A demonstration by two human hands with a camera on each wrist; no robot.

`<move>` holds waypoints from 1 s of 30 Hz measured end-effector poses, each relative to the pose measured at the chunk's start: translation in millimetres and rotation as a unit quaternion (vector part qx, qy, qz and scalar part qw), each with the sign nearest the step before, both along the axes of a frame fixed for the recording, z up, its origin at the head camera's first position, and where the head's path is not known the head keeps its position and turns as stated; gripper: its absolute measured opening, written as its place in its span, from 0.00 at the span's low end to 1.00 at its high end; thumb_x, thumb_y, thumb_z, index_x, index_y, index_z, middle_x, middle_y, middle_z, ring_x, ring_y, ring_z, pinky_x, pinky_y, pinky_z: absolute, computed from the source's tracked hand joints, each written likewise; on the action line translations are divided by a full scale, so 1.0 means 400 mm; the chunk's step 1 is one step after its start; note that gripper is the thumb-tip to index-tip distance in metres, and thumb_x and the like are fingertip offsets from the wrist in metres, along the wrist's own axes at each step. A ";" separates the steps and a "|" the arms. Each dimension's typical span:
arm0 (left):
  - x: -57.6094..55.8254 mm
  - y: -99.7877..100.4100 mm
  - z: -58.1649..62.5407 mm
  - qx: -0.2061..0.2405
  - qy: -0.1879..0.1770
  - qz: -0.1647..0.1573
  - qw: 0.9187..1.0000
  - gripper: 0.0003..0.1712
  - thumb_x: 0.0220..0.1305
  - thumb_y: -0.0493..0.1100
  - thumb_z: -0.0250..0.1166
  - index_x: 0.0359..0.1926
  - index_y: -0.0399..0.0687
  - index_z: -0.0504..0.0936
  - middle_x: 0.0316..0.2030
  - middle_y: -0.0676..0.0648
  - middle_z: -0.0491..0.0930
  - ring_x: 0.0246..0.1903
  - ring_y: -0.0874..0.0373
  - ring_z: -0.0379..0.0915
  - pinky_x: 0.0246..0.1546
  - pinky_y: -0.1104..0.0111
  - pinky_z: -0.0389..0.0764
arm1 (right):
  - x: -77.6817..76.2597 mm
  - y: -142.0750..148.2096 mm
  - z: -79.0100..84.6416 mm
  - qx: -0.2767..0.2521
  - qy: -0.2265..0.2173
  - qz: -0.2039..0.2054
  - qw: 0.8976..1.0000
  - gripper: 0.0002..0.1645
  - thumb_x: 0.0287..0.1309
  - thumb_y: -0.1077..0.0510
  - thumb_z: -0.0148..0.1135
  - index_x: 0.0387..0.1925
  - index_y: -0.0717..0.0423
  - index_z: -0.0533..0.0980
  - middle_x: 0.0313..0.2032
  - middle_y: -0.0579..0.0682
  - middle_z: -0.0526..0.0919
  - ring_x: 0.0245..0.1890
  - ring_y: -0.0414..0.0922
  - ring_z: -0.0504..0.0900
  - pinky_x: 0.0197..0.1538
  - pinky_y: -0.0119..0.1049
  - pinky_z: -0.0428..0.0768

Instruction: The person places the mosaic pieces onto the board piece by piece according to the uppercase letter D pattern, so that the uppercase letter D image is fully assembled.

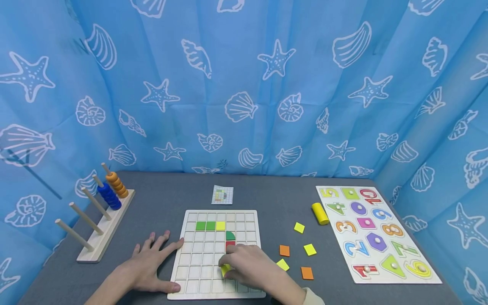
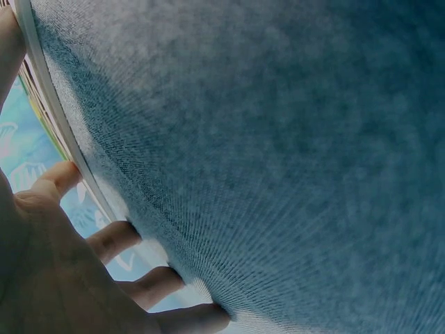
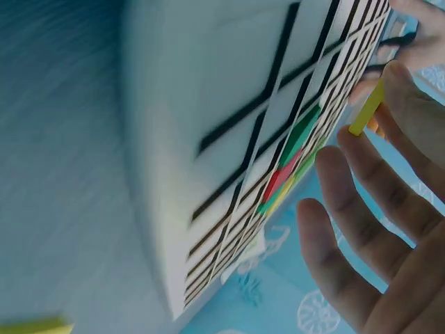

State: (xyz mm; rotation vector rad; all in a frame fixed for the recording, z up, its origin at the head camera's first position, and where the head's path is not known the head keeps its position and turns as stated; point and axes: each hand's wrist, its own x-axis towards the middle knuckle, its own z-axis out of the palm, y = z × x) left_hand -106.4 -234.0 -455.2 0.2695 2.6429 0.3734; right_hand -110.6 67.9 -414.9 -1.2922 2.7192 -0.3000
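Observation:
A white gridded board (image 1: 190, 271) lies in front of me. My right hand (image 1: 253, 264) is over its lower right part, pinching a yellow square tile (image 3: 368, 110) between thumb and index finger, the other fingers extended. On the grid's upper rows sit two green tiles (image 1: 205, 225) and a yellow tile (image 1: 220, 225) side by side. Lower to the right are a green curved tile (image 1: 230, 235) and a red tile (image 1: 230, 244), partly hidden by the right hand. My left hand (image 1: 148, 264) rests spread on the table, thumb and index fingertip at the board's left edge.
Loose yellow tiles (image 1: 310, 249) and orange tiles (image 1: 306, 273) lie right of the board, near a yellow cylinder (image 1: 320, 213) and a number puzzle (image 1: 375, 237). A small pattern card (image 1: 222, 195) lies behind the board. At left stands a peg rack (image 1: 103, 228) with blue and orange beads.

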 end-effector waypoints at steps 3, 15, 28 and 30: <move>0.002 0.001 -0.001 0.004 0.001 0.000 1.000 0.67 0.42 0.82 0.71 0.79 0.63 0.59 0.77 0.28 0.54 0.70 0.10 0.42 0.56 0.15 0.50 | 0.002 -0.024 -0.011 0.006 0.017 0.003 1.000 0.12 0.52 0.48 0.78 0.40 0.38 0.88 0.34 0.34 0.84 0.33 0.28 0.80 0.29 0.22 0.72; 0.005 -0.003 -0.002 0.008 0.009 -0.007 1.000 0.67 0.41 0.83 0.70 0.79 0.63 0.59 0.77 0.28 0.54 0.70 0.10 0.43 0.56 0.15 0.50 | 0.008 -0.067 -0.029 0.014 0.027 -0.036 0.999 0.10 0.48 0.48 0.81 0.34 0.37 0.88 0.31 0.34 0.84 0.29 0.28 0.79 0.24 0.24 0.68; 0.001 -0.002 -0.004 0.004 0.006 -0.003 1.000 0.67 0.41 0.82 0.71 0.79 0.63 0.59 0.77 0.28 0.54 0.70 0.10 0.42 0.56 0.15 0.49 | 0.005 -0.072 -0.039 -0.006 0.044 -0.040 0.998 0.06 0.48 0.52 0.80 0.28 0.40 0.88 0.25 0.34 0.82 0.25 0.27 0.73 0.22 0.23 0.65; 0.001 -0.002 -0.004 0.002 0.006 -0.003 1.000 0.67 0.41 0.82 0.71 0.79 0.63 0.59 0.77 0.28 0.54 0.70 0.10 0.43 0.56 0.15 0.49 | 0.005 -0.073 -0.041 -0.010 0.044 -0.042 0.998 0.06 0.48 0.52 0.80 0.28 0.40 0.88 0.25 0.34 0.82 0.25 0.27 0.73 0.21 0.23 0.64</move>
